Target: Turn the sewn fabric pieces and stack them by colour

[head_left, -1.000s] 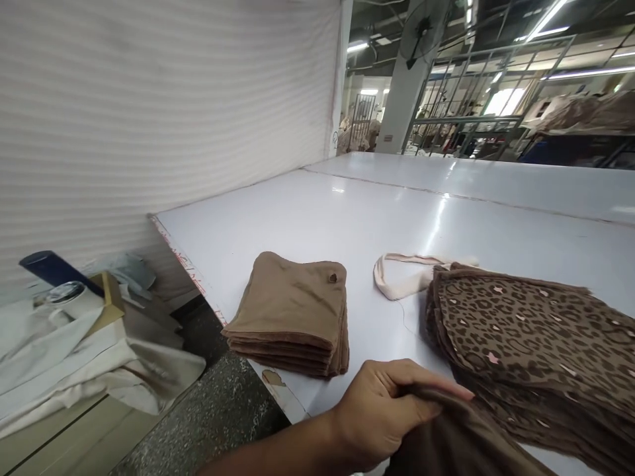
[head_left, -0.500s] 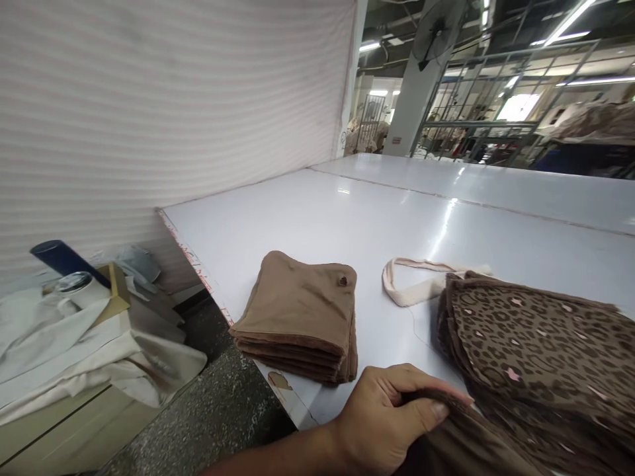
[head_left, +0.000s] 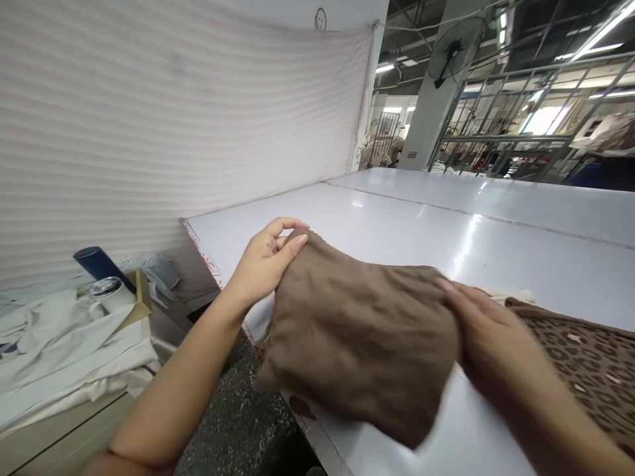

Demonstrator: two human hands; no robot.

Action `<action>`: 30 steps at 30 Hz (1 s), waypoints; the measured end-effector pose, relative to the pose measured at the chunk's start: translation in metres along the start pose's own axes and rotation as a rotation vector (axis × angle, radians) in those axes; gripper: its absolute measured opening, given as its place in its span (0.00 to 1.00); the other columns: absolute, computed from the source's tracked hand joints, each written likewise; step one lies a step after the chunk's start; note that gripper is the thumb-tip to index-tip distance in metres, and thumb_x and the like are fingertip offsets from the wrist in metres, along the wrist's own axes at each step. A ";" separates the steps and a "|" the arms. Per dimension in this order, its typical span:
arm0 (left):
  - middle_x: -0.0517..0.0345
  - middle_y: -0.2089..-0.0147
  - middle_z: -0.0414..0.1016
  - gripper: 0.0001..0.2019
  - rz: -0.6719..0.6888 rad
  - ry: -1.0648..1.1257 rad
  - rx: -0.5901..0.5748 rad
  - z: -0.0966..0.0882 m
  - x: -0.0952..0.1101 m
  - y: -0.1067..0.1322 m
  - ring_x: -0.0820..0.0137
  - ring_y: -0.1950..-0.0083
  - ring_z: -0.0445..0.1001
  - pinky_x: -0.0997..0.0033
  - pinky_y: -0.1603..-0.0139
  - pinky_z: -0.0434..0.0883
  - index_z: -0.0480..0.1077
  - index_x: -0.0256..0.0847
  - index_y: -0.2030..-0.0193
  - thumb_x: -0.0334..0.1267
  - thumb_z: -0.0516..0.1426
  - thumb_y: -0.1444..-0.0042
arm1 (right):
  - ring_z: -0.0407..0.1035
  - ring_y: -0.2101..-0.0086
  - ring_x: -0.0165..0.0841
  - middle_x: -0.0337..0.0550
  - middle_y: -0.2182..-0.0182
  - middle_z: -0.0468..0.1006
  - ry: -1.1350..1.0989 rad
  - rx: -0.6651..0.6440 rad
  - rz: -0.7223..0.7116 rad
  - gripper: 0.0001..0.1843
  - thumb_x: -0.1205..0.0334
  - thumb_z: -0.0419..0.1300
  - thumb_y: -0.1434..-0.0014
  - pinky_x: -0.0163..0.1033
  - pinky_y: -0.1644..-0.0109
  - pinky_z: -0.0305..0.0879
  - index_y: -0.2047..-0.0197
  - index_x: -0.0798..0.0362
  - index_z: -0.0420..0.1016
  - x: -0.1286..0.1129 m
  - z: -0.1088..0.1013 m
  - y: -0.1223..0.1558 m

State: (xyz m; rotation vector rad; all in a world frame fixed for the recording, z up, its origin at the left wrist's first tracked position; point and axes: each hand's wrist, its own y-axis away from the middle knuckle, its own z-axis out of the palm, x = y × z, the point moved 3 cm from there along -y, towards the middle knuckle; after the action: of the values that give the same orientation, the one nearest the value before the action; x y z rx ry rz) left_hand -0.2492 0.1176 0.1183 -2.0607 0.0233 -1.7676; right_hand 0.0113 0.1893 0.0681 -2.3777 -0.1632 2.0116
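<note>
A brown fabric piece (head_left: 362, 330) hangs stretched between my two hands above the near corner of the white table. Its upper left corner is pinched between the thumb and fingers of my left hand (head_left: 265, 261). At the upper right corner, my right hand (head_left: 489, 330) grips the cloth, somewhat smeared by motion. The folded brown stack is almost wholly hidden behind the held piece. To the right of my right hand lies a pile of brown leopard-print fabric (head_left: 585, 357) with small pink marks, partly covered by my forearm.
A pale fabric strip (head_left: 510, 294) lies beside the print pile. The white table (head_left: 397, 225) stretches back along a striped curtain (head_left: 173, 119). On the left, a lidded white mug (head_left: 110, 297), a dark blue cylinder (head_left: 102, 264) and pale cloth (head_left: 44, 350) sit on a lower surface.
The brown piece has been lifted from the right and spread in front of the stack. My left hand has moved up and left, and my right hand has come into view holding the other corner.
</note>
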 end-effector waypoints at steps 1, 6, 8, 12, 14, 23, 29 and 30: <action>0.61 0.70 0.74 0.17 -0.055 -0.041 -0.034 -0.006 -0.018 -0.015 0.75 0.73 0.71 0.78 0.73 0.67 0.64 0.41 0.52 0.47 0.57 0.45 | 0.71 0.68 0.30 0.41 0.65 0.75 0.010 -0.056 0.045 0.12 0.57 0.54 0.36 0.40 0.64 0.70 0.57 0.57 0.71 0.008 0.017 -0.013; 0.55 0.73 0.73 0.16 -0.190 -0.219 -0.064 -0.025 -0.101 -0.045 0.69 0.73 0.72 0.71 0.71 0.69 0.68 0.33 0.59 0.43 0.60 0.49 | 0.67 0.77 0.26 0.37 0.72 0.72 0.198 -0.141 0.132 0.13 0.55 0.56 0.37 0.35 0.73 0.68 0.57 0.57 0.69 0.053 0.062 -0.052; 0.51 0.69 0.74 0.18 -0.195 -0.320 -0.021 -0.029 -0.108 -0.039 0.66 0.70 0.73 0.65 0.68 0.71 0.67 0.32 0.55 0.43 0.59 0.47 | 0.70 0.71 0.30 0.42 0.65 0.73 0.294 -0.085 0.039 0.18 0.53 0.56 0.38 0.40 0.68 0.70 0.50 0.57 0.65 0.055 0.060 -0.049; 0.45 0.42 0.65 0.26 -0.065 -0.504 0.053 -0.024 -0.078 -0.013 0.58 0.43 0.65 0.53 0.41 0.59 0.59 0.41 0.40 0.44 0.56 0.44 | 0.61 0.47 0.47 0.57 0.46 0.64 0.488 0.006 -0.323 0.27 0.49 0.53 0.40 0.55 0.48 0.61 0.42 0.54 0.59 0.031 0.057 -0.024; 0.52 0.34 0.56 0.26 0.068 -0.649 -0.147 -0.009 -0.064 0.000 0.60 0.34 0.53 0.54 0.34 0.49 0.56 0.47 0.37 0.48 0.54 0.41 | 0.51 0.41 0.47 0.54 0.41 0.59 0.560 -0.096 -0.483 0.28 0.46 0.51 0.40 0.56 0.41 0.54 0.41 0.51 0.61 0.023 0.068 -0.009; 0.52 0.29 0.37 0.32 0.245 -1.142 -0.572 0.022 -0.129 0.022 0.58 0.29 0.38 0.44 0.33 0.39 0.42 0.49 0.32 0.55 0.45 0.39 | 0.38 0.36 0.54 0.48 0.34 0.49 0.830 -0.422 -0.577 0.32 0.41 0.49 0.40 0.64 0.38 0.38 0.36 0.45 0.59 0.063 0.104 0.013; 0.53 0.30 0.44 0.32 0.378 -1.187 -0.473 0.011 -0.113 0.023 0.55 0.31 0.48 0.43 0.35 0.48 0.41 0.52 0.32 0.52 0.49 0.40 | 0.44 0.36 0.37 0.41 0.34 0.48 0.886 -0.142 -0.552 0.28 0.46 0.49 0.37 0.44 0.37 0.53 0.36 0.43 0.55 0.053 0.012 0.032; 0.54 0.30 0.46 0.32 0.394 -1.171 -0.420 0.010 -0.107 0.026 0.54 0.32 0.50 0.42 0.35 0.49 0.42 0.53 0.32 0.52 0.50 0.40 | 0.47 0.37 0.37 0.44 0.35 0.51 0.900 -0.022 -0.522 0.26 0.49 0.48 0.36 0.45 0.38 0.54 0.37 0.46 0.57 0.055 -0.021 0.036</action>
State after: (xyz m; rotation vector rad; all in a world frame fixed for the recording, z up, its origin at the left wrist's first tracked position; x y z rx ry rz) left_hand -0.2536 0.1274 0.0087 -2.8122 0.4367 -0.1764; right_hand 0.0431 0.1594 0.0143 -2.6088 -0.6691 0.6440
